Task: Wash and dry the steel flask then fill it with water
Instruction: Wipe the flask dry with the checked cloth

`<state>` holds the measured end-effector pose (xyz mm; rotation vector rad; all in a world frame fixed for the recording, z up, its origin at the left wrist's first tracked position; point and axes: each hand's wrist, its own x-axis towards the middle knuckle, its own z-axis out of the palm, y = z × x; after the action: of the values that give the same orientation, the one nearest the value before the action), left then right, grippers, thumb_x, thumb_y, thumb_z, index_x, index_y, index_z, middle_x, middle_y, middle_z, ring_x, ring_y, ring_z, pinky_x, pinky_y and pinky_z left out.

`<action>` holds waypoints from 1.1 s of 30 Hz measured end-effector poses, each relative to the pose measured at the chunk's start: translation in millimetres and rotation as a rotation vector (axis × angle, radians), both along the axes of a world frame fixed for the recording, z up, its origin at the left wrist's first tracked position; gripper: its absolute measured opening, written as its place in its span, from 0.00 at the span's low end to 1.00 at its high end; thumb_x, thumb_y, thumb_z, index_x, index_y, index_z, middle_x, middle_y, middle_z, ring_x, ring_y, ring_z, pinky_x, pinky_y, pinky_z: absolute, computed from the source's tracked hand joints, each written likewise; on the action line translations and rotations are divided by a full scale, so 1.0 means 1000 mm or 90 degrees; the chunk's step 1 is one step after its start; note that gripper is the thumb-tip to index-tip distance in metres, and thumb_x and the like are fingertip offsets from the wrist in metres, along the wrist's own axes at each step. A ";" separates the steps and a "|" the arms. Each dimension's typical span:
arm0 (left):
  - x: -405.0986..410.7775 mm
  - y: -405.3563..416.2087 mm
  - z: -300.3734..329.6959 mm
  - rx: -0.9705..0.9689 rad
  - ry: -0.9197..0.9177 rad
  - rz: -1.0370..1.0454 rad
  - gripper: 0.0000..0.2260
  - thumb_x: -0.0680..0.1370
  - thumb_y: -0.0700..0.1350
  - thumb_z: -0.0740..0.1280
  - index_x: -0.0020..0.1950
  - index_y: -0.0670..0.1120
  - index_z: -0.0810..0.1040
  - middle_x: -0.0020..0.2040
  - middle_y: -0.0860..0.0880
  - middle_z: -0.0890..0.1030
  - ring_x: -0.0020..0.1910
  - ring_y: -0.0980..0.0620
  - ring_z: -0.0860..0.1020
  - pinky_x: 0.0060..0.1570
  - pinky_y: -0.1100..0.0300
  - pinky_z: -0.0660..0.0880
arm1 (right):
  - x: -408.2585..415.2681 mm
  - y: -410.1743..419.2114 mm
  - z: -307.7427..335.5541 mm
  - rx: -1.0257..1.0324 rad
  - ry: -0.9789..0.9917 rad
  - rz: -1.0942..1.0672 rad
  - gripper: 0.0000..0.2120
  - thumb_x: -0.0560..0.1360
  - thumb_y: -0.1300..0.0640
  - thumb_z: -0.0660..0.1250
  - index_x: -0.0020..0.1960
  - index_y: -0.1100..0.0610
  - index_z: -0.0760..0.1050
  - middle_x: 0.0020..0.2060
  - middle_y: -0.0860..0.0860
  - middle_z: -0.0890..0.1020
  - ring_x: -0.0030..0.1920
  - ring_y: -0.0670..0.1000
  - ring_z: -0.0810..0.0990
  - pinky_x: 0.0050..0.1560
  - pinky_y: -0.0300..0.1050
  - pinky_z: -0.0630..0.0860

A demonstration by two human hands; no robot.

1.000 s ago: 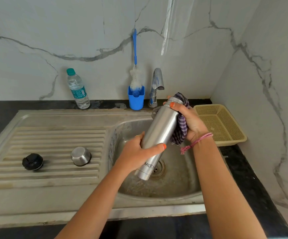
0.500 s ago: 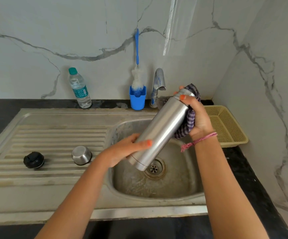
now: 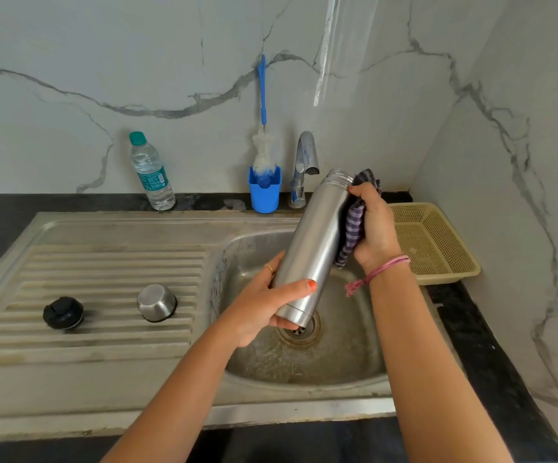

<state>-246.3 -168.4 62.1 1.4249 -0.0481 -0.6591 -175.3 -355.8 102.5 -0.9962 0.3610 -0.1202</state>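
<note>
Here, in the head view, your left hand (image 3: 264, 305) grips the lower end of the steel flask (image 3: 314, 248), which tilts over the sink (image 3: 130, 389) bowl with its open mouth toward one o'clock, while your right hand (image 3: 372, 228) presses a checked cloth (image 3: 352, 225) against the flask's upper side, fingers curled round the cloth. At nine o'clock from the flask, on the draining board, sit the steel cup (image 3: 156, 303) and the black cap (image 3: 63, 312), apart from each other; the plastic water bottle (image 3: 150, 172) stands on the dark desk (image 3: 0, 208) at eleven o'clock.

Both hands (image 3: 264, 305) (image 3: 374, 228) in curled grip
</note>
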 end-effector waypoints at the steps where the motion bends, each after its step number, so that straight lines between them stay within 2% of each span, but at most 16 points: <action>1: -0.002 -0.002 0.001 0.035 -0.045 0.016 0.31 0.68 0.51 0.79 0.63 0.67 0.68 0.58 0.51 0.79 0.49 0.53 0.84 0.44 0.50 0.83 | -0.001 0.006 0.000 -0.012 0.012 -0.018 0.20 0.69 0.53 0.70 0.58 0.61 0.75 0.44 0.56 0.81 0.46 0.55 0.80 0.47 0.51 0.81; 4: -0.006 -0.008 0.004 0.117 -0.145 0.041 0.34 0.70 0.54 0.76 0.69 0.69 0.61 0.57 0.55 0.79 0.49 0.54 0.83 0.41 0.53 0.83 | -0.007 0.025 0.003 -0.093 0.005 -0.087 0.28 0.75 0.46 0.68 0.71 0.58 0.69 0.58 0.52 0.79 0.58 0.52 0.79 0.64 0.51 0.75; 7: -0.008 -0.009 0.006 0.132 -0.167 0.042 0.40 0.65 0.64 0.72 0.74 0.67 0.57 0.58 0.57 0.78 0.50 0.54 0.82 0.39 0.56 0.82 | -0.021 0.047 0.003 -0.429 -0.077 -0.147 0.27 0.82 0.46 0.57 0.78 0.53 0.58 0.74 0.48 0.66 0.74 0.48 0.63 0.71 0.40 0.57; 9: -0.008 -0.008 0.005 0.110 -0.170 0.045 0.43 0.62 0.71 0.67 0.75 0.65 0.58 0.59 0.56 0.79 0.49 0.52 0.83 0.41 0.51 0.83 | -0.031 0.055 -0.002 -0.651 -0.143 -0.118 0.26 0.83 0.46 0.52 0.79 0.51 0.56 0.79 0.48 0.54 0.78 0.48 0.50 0.75 0.42 0.49; 10: -0.008 -0.007 0.004 0.097 -0.177 0.052 0.45 0.60 0.75 0.65 0.75 0.64 0.58 0.59 0.56 0.79 0.49 0.52 0.84 0.40 0.51 0.83 | -0.036 0.057 -0.004 -0.757 -0.167 -0.086 0.26 0.82 0.45 0.50 0.79 0.50 0.57 0.79 0.48 0.52 0.79 0.48 0.46 0.76 0.45 0.46; 12: -0.007 -0.006 -0.001 0.078 -0.184 0.074 0.54 0.54 0.82 0.63 0.76 0.61 0.58 0.60 0.54 0.80 0.49 0.53 0.84 0.37 0.55 0.82 | -0.044 0.061 -0.007 -0.982 -0.223 -0.011 0.25 0.81 0.44 0.48 0.76 0.50 0.65 0.79 0.47 0.56 0.79 0.51 0.45 0.76 0.52 0.46; 14: -0.007 -0.005 -0.008 0.056 -0.194 0.088 0.62 0.50 0.83 0.63 0.78 0.54 0.58 0.62 0.51 0.79 0.50 0.55 0.84 0.37 0.57 0.81 | -0.053 0.062 -0.008 -1.145 -0.294 0.056 0.25 0.80 0.44 0.48 0.70 0.50 0.73 0.76 0.46 0.65 0.79 0.52 0.50 0.76 0.61 0.49; 16: -0.011 -0.007 -0.016 0.025 -0.211 0.094 0.63 0.48 0.82 0.65 0.77 0.50 0.60 0.63 0.51 0.79 0.54 0.55 0.83 0.43 0.54 0.82 | -0.061 0.060 -0.010 -1.218 -0.358 0.089 0.23 0.79 0.45 0.51 0.64 0.50 0.79 0.70 0.45 0.73 0.77 0.51 0.57 0.74 0.66 0.51; 18: -0.018 -0.009 -0.022 -0.003 -0.220 0.106 0.59 0.48 0.81 0.66 0.73 0.52 0.64 0.61 0.52 0.80 0.56 0.55 0.82 0.50 0.52 0.81 | -0.066 0.057 -0.014 -1.256 -0.412 0.099 0.22 0.79 0.45 0.52 0.59 0.49 0.82 0.65 0.43 0.77 0.76 0.51 0.61 0.73 0.67 0.52; 21: -0.022 -0.011 -0.025 -0.038 -0.193 0.106 0.60 0.50 0.81 0.65 0.74 0.47 0.64 0.48 0.46 0.82 0.43 0.55 0.82 0.42 0.54 0.81 | -0.076 0.058 -0.019 -1.215 -0.457 0.048 0.20 0.78 0.46 0.56 0.59 0.50 0.82 0.66 0.43 0.77 0.76 0.50 0.60 0.74 0.68 0.49; 22: -0.021 -0.012 -0.023 -0.066 -0.161 0.104 0.59 0.52 0.82 0.62 0.75 0.50 0.63 0.51 0.44 0.82 0.45 0.52 0.83 0.43 0.51 0.81 | -0.079 0.058 -0.019 -1.152 -0.455 0.026 0.19 0.77 0.47 0.58 0.60 0.50 0.81 0.69 0.44 0.75 0.77 0.50 0.58 0.74 0.68 0.47; 25: -0.017 -0.009 -0.015 -0.224 -0.004 0.098 0.45 0.62 0.81 0.55 0.75 0.62 0.62 0.66 0.51 0.79 0.61 0.45 0.80 0.56 0.37 0.75 | -0.079 0.051 -0.019 -0.834 -0.422 0.021 0.18 0.78 0.52 0.59 0.64 0.52 0.78 0.74 0.47 0.68 0.78 0.49 0.53 0.76 0.63 0.48; 27: -0.016 -0.007 -0.009 -0.304 0.043 0.079 0.30 0.74 0.71 0.55 0.75 0.65 0.63 0.68 0.48 0.77 0.64 0.40 0.78 0.58 0.32 0.72 | -0.073 0.045 -0.019 -0.597 -0.373 0.048 0.19 0.78 0.52 0.57 0.64 0.55 0.77 0.73 0.49 0.68 0.78 0.47 0.55 0.77 0.52 0.53; 29: -0.018 -0.010 -0.008 -0.366 0.071 0.092 0.23 0.77 0.59 0.62 0.73 0.65 0.66 0.68 0.47 0.77 0.63 0.39 0.78 0.53 0.32 0.76 | -0.070 0.040 -0.019 -0.420 -0.291 0.097 0.22 0.75 0.49 0.56 0.64 0.56 0.77 0.72 0.49 0.70 0.76 0.43 0.58 0.75 0.38 0.57; 31: -0.019 -0.014 -0.008 -0.408 0.089 0.131 0.23 0.78 0.50 0.65 0.72 0.63 0.69 0.64 0.47 0.80 0.60 0.42 0.80 0.52 0.34 0.78 | -0.071 0.038 -0.025 -0.392 -0.248 0.133 0.24 0.74 0.47 0.56 0.65 0.57 0.76 0.72 0.48 0.71 0.75 0.41 0.59 0.74 0.35 0.58; 33: -0.019 -0.015 -0.007 -0.403 0.072 0.149 0.24 0.76 0.47 0.65 0.71 0.62 0.69 0.62 0.48 0.81 0.57 0.45 0.82 0.51 0.39 0.80 | -0.073 0.037 -0.030 -0.450 -0.241 0.164 0.22 0.76 0.50 0.56 0.66 0.55 0.76 0.72 0.46 0.71 0.76 0.39 0.58 0.76 0.39 0.54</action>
<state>-265.2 -183.5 55.1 0.7678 0.0010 -0.4701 -248.6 -318.4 72.5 -1.6733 -0.1821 -0.2063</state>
